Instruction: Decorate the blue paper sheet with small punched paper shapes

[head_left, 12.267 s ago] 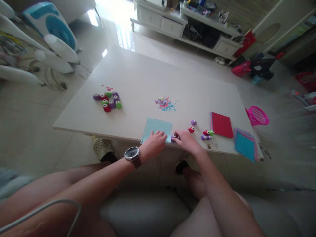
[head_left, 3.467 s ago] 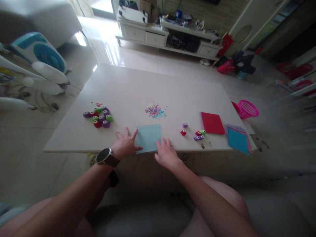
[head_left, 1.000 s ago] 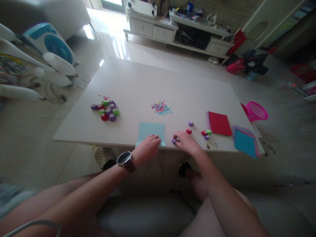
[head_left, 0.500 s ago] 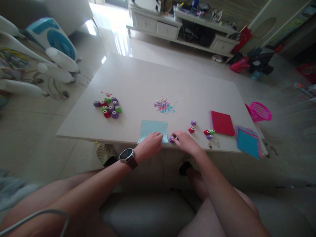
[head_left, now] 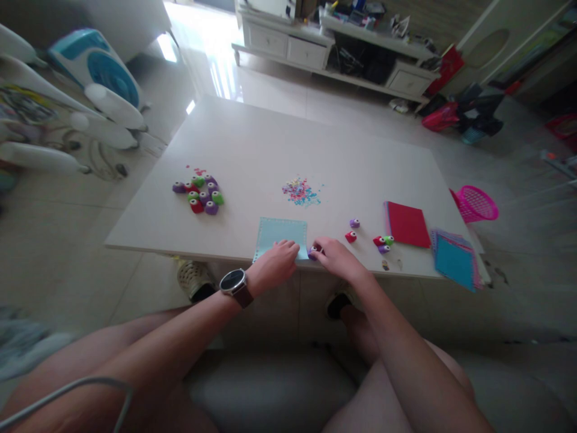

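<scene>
A light blue sheet of paper (head_left: 282, 231) lies at the table's near edge, with small holes punched along its left, top and right borders. My left hand (head_left: 280, 257) rests over its lower right part, fingers curled and closed on the paper. At the sheet's lower right corner, my right hand (head_left: 331, 254) is closed around a small purple craft punch (head_left: 312, 252). The punch touches or nearly touches the paper's right edge; my fingers partly hide it. Nearest to the right hand lie a red craft punch (head_left: 350, 237) and another purple punch (head_left: 354, 223).
Several punches (head_left: 204, 196) cluster at the table's left. Confetti (head_left: 301, 191) lies mid-table. On the right are a small group of punches (head_left: 383, 243), a red paper stack (head_left: 408, 225) and a blue-topped paper stack (head_left: 454, 261). A pink basket (head_left: 476, 203) stands beyond the table's right edge.
The camera view has shifted very slightly. Both hands, the paper and the purple punch keep almost the same positions.
</scene>
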`<move>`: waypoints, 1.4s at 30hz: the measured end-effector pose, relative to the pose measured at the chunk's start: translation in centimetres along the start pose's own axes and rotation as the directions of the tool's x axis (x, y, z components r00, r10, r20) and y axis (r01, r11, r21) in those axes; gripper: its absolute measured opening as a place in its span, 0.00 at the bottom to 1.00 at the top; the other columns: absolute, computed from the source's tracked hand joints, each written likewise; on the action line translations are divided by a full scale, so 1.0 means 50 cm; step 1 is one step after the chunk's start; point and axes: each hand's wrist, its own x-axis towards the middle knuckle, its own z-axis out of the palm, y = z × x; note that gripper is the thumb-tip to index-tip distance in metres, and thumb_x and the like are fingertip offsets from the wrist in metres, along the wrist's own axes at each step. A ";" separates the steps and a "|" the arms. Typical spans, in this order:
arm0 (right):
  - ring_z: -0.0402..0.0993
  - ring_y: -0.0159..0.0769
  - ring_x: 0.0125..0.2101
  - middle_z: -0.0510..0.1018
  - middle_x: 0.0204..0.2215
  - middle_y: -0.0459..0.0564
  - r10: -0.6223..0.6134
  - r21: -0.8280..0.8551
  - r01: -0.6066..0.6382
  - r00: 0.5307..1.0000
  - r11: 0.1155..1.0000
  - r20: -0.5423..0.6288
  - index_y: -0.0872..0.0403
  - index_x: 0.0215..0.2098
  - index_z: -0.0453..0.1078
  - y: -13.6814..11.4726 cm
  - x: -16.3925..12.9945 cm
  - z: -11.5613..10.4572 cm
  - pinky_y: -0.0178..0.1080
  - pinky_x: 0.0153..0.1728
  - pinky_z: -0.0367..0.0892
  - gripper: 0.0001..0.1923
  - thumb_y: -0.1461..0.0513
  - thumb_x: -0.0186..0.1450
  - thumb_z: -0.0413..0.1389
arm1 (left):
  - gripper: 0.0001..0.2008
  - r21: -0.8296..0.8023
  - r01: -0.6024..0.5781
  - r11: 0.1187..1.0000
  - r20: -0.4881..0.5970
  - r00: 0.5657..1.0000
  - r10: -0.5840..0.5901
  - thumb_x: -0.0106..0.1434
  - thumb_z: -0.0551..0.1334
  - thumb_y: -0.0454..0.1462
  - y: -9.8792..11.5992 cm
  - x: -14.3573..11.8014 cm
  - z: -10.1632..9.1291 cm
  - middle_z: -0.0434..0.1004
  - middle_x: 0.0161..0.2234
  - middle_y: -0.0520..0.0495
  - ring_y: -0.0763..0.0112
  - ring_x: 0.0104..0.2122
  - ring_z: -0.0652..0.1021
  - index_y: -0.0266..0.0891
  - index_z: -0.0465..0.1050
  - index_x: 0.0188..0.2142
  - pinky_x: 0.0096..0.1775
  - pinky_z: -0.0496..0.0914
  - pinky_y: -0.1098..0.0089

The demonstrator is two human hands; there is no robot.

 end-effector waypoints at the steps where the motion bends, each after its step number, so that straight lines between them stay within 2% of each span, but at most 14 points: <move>1: 0.75 0.37 0.39 0.81 0.39 0.51 0.001 0.000 -0.001 1.000 1.000 -0.003 0.54 0.37 0.72 0.000 0.000 0.000 0.35 0.40 0.62 0.06 0.63 0.74 0.60 | 0.07 0.003 0.001 1.000 0.000 1.000 -0.001 0.69 0.55 0.29 0.000 0.000 0.000 0.76 0.46 0.40 0.57 0.48 0.75 0.40 0.68 0.43 0.54 0.72 0.58; 15: 0.74 0.37 0.39 0.81 0.39 0.52 -0.001 -0.001 0.001 1.000 1.000 -0.008 0.54 0.37 0.73 -0.004 0.001 0.001 0.36 0.40 0.62 0.06 0.63 0.74 0.60 | 0.07 0.006 -0.018 1.000 -0.012 1.000 0.018 0.69 0.55 0.29 -0.003 -0.001 0.002 0.76 0.46 0.40 0.57 0.47 0.74 0.40 0.68 0.42 0.53 0.72 0.56; 22: 0.75 0.37 0.43 0.81 0.42 0.51 -0.058 -0.009 0.058 0.998 0.998 -0.022 0.53 0.41 0.74 -0.013 0.000 0.010 0.36 0.45 0.64 0.02 0.66 0.73 0.61 | 0.06 -0.036 -0.056 0.998 -0.015 0.998 0.056 0.69 0.62 0.34 -0.002 -0.010 -0.004 0.75 0.49 0.40 0.54 0.51 0.74 0.40 0.71 0.45 0.55 0.73 0.55; 27: 0.75 0.38 0.44 0.80 0.44 0.53 -0.067 -0.022 0.066 0.996 0.998 -0.057 0.55 0.42 0.75 -0.016 0.005 0.018 0.37 0.48 0.66 0.03 0.68 0.71 0.61 | 0.09 -0.035 -0.065 0.997 -0.025 0.998 0.064 0.68 0.62 0.32 -0.010 -0.011 0.002 0.75 0.53 0.38 0.53 0.56 0.73 0.39 0.72 0.48 0.58 0.72 0.55; 31: 0.77 0.36 0.41 0.81 0.44 0.54 0.011 0.122 -0.001 0.997 0.992 -0.080 0.56 0.42 0.76 -0.015 0.015 0.021 0.36 0.47 0.69 0.02 0.66 0.70 0.63 | 0.11 -0.048 -0.077 0.996 -0.038 0.996 0.075 0.67 0.62 0.31 -0.014 -0.011 0.006 0.75 0.55 0.38 0.53 0.58 0.72 0.38 0.73 0.49 0.61 0.71 0.55; 36: 0.79 0.35 0.38 0.84 0.39 0.51 0.142 0.337 -0.115 0.988 0.935 -0.056 0.55 0.38 0.77 -0.003 0.031 0.028 0.35 0.43 0.71 0.01 0.67 0.69 0.63 | 0.13 -0.065 -0.073 0.995 -0.030 0.997 0.072 0.67 0.61 0.29 -0.010 -0.012 0.001 0.76 0.55 0.37 0.53 0.59 0.72 0.38 0.73 0.51 0.61 0.72 0.53; 42: 0.79 0.35 0.36 0.85 0.36 0.50 0.184 0.367 -0.136 0.978 0.920 -0.099 0.55 0.36 0.77 -0.003 0.042 0.031 0.35 0.41 0.70 0.03 0.66 0.69 0.64 | 0.12 -0.061 -0.066 0.996 -0.030 0.997 0.064 0.67 0.60 0.30 -0.011 -0.011 0.002 0.76 0.54 0.38 0.53 0.58 0.72 0.38 0.72 0.50 0.61 0.72 0.55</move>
